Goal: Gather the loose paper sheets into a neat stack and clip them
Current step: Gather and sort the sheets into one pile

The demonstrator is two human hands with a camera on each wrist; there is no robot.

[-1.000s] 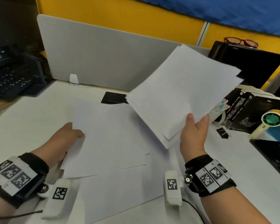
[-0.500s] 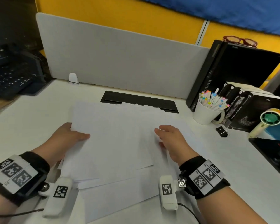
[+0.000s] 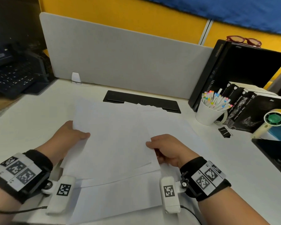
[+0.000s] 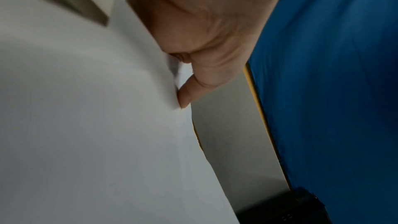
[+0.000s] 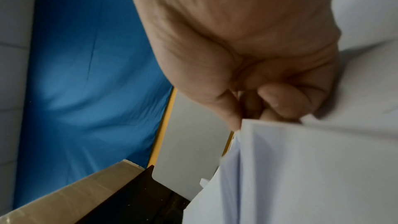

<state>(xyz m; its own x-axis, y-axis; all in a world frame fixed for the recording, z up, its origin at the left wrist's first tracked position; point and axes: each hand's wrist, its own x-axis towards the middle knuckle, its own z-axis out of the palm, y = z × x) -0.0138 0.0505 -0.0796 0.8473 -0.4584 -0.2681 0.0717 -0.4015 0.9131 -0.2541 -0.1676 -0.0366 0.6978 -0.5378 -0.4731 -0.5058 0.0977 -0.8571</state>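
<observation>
I see the paper sheets (image 3: pixel 113 143) spread in a loose, uneven pile at the middle of the white desk (image 3: pixel 31 120), edges fanned out and not squared, several corners sticking out toward 6 o'clock and toward 1 o'clock, where they overlap the black cable slot (image 3: pixel 143 99). My left hand (image 3: pixel 68 137) sits at the pile's 9 o'clock edge, thumb on top of the upper sheets and fingers tucked under, so it pinches that edge; the left wrist view shows the thumb tip (image 4: pixel 187 94) pressed against the paper sheets (image 4: pixel 86 125). My right hand (image 3: pixel 167 148) is at the pile's 3 o'clock edge, fingers curled in and gripping the sheet edges; in the right wrist view the right hand (image 5: pixel 247 48) has its curled fingers (image 5: pixel 284 98) closing on the corner of the paper sheets (image 5: pixel 301 168), which fan into several layers there. Both hands grasp paper, neither is released. The binder clip (image 3: pixel 225 131) lies on the desk at about 3 o'clock of the pile, well apart from it, just beside the black books (image 3: pixel 250 109) and near the white cup of markers (image 3: pixel 209 111). A green-centred tape roll on a handle (image 3: pixel 274 118) is further out at 3 o'clock. A grey divider panel (image 3: pixel 128 59) stands at 12 o'clock, a black box (image 3: pixel 242 65) with red glasses (image 3: pixel 243 40) on top at 2 o'clock, a dark keyboard (image 3: pixel 11 77) at 10 o'clock. Both wrist views are blurred.
</observation>
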